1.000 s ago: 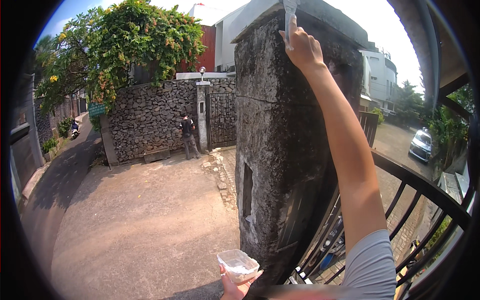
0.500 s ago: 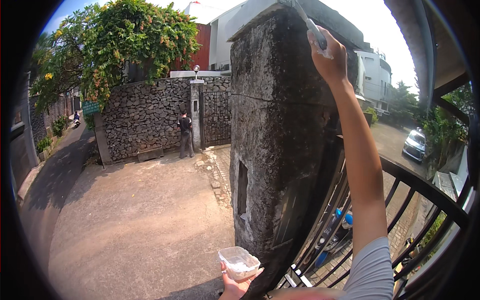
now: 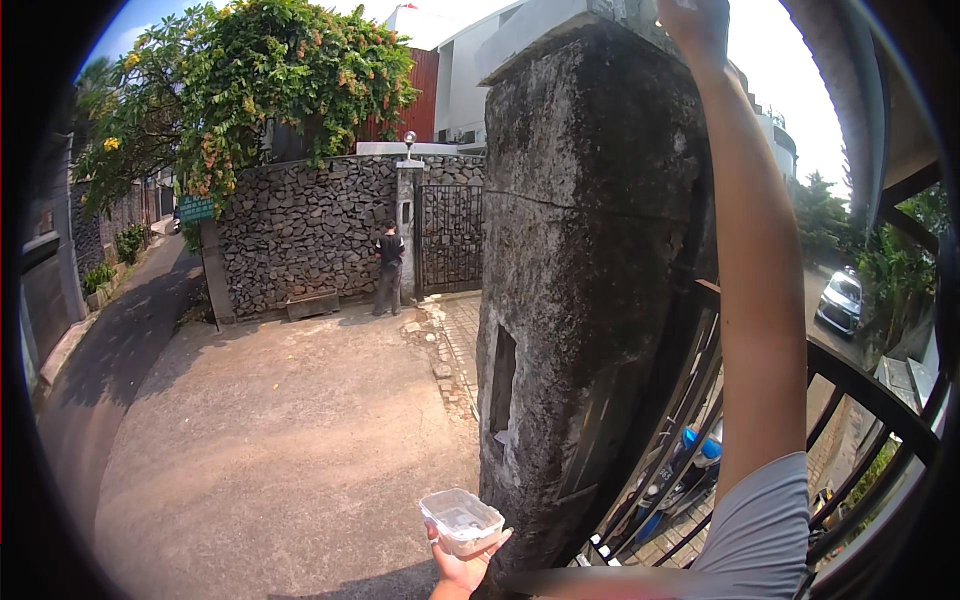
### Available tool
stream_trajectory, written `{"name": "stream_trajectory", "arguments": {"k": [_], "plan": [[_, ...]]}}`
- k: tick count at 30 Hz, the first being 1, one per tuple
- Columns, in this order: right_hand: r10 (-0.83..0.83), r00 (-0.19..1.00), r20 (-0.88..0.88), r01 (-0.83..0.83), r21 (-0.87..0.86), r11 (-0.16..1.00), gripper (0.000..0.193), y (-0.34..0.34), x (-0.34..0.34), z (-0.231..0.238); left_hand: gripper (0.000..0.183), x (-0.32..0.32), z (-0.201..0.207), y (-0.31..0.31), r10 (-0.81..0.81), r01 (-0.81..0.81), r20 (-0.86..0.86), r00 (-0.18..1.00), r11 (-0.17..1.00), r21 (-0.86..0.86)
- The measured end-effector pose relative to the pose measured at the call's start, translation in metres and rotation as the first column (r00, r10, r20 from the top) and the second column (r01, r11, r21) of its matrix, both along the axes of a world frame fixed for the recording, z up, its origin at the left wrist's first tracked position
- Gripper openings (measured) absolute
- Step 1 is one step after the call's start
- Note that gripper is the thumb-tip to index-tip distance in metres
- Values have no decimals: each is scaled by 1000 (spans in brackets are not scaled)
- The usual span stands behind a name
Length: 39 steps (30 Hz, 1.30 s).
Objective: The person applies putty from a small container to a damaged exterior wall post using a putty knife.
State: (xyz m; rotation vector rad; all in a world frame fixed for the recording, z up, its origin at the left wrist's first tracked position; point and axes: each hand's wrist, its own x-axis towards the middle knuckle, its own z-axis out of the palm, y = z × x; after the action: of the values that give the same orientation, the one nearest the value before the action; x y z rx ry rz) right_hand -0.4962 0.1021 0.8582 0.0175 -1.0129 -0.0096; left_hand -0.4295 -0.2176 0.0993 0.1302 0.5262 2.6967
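A clear plastic tub (image 3: 478,543) with white matter inside rests in my left hand (image 3: 458,572), whose fingers wrap its side low in the view. It is beside the foot of a tall, weathered concrete pillar (image 3: 575,240). High up, my right hand (image 3: 697,28) is closed at the pillar's pale capping slab (image 3: 540,40), partly cut off by the view's top edge. The grey-handled tool it grips showed more plainly a moment ago; now its working end is hidden or out of view.
A black metal fence (image 3: 860,390) runs right of the pillar, with a blue motorbike (image 3: 700,447) behind it. A silver car (image 3: 840,302) stands farther off. Across the paved yard, a person (image 3: 389,268) stands by a stone wall (image 3: 310,225) and a barred gate (image 3: 450,240).
My right hand has gone higher and slightly right, partly out of view with the tool. The tub in my left hand sits slightly farther left. The view has shifted a little.
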Motion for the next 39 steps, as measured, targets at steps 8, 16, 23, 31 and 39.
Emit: {"name": "stream_trajectory", "arguments": {"k": [8,16,23,31,39], "plan": [[-17,989,149,-47,414,909,21,-93,-11,-24,94,-10,-9,-12,24,-24,-31,999,1000,4],[-193,981,13,159,520,839,13,-137,-20,-42,95,-16,2,1,-31,30,-15,999,999,-20],[-111,986,122,78,252,965,22,-82,13,-34,98,-19,5,-2,-69,67,-30,997,996,-58],[-232,966,114,115,615,780,19,-83,-13,-56,99,-25,6,-2,-61,62,29,998,996,-58],[-234,928,290,52,521,852,45,-89,-11,-121,101,-20,-8,12,-149,149,6,989,984,-101]]}}
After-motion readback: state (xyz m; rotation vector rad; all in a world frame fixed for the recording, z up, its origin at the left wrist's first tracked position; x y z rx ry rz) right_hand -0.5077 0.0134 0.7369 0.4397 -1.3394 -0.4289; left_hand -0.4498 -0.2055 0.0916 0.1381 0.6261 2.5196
